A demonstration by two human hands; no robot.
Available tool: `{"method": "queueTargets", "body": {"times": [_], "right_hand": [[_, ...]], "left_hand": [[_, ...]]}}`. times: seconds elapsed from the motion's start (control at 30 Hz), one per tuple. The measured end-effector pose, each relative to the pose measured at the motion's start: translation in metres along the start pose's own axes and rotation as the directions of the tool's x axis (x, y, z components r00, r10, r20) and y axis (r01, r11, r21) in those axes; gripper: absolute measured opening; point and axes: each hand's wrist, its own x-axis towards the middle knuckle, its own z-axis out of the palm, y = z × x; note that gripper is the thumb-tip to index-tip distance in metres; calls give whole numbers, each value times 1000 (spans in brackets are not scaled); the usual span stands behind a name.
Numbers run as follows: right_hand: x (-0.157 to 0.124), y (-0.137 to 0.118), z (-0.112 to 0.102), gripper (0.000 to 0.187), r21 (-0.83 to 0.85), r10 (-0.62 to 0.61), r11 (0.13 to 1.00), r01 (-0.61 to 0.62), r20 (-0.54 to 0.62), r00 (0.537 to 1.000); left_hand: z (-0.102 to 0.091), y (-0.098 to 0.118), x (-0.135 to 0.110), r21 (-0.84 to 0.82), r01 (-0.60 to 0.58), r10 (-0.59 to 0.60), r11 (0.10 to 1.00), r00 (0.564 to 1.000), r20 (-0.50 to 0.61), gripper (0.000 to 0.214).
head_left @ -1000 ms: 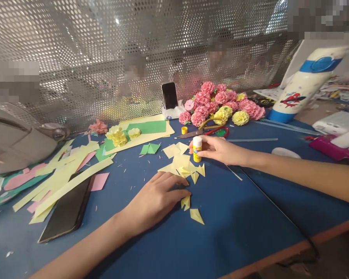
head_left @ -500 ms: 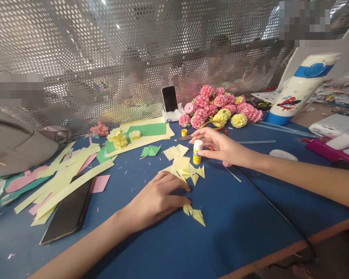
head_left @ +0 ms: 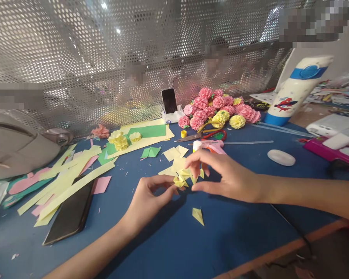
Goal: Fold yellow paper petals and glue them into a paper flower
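Note:
Between the thumb and fingers of my left hand is a small folded yellow paper piece, raised off the table. My right hand hovers just to its right, thumb and fingers apart, with nothing visible in it. Behind the hands lie yellow paper squares and pointed folded bits, partly hidden by my right hand. A single folded yellow paper cone lies nearer to me. The glue stick stands past my right fingers, mostly covered by them.
Scissors, a pink glue gun and pink and yellow paper flowers lie beyond. To the left are paper strips over a dark phone. A bottle stands right; a black cable runs to the table edge.
My left hand has picked up the folded yellow piece from the table and lifted it. My right hand has left the glue stick and come nearer, towards my left hand.

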Motion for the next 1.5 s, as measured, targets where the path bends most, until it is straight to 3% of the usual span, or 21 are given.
{"method": "queueTargets", "body": {"times": [0.1,0.2,0.5,1.0,1.27,1.37,1.5], "right_hand": [[6,1,10,24,55,134,989,-141,108,985],[12,4,15,14,121,189,971,-206,135,973],[15,12,23,11,161,193,965,-206,96,977],[8,18,27,4,43,3,999,1,-89,996],[8,16,23,3,-47,-13,999,11,-43,999],[9,16,20,4,-93,-115,989,111,-36,993],[8,19,18,13,-257,-323,917,306,-25,946]], "left_hand": [[9,5,-3,-152,49,-52,987,998,-17,18],[14,6,-6,-228,69,-78,971,996,-32,19],[21,2,-6,-342,205,-218,917,976,1,20],[25,8,-4,-423,266,-317,866,947,-56,30],[27,9,-4,-437,287,-341,853,939,-48,27],[26,9,-4,-437,293,-346,851,937,-46,25],[25,9,-4,-445,290,-342,848,939,-41,23]]}}
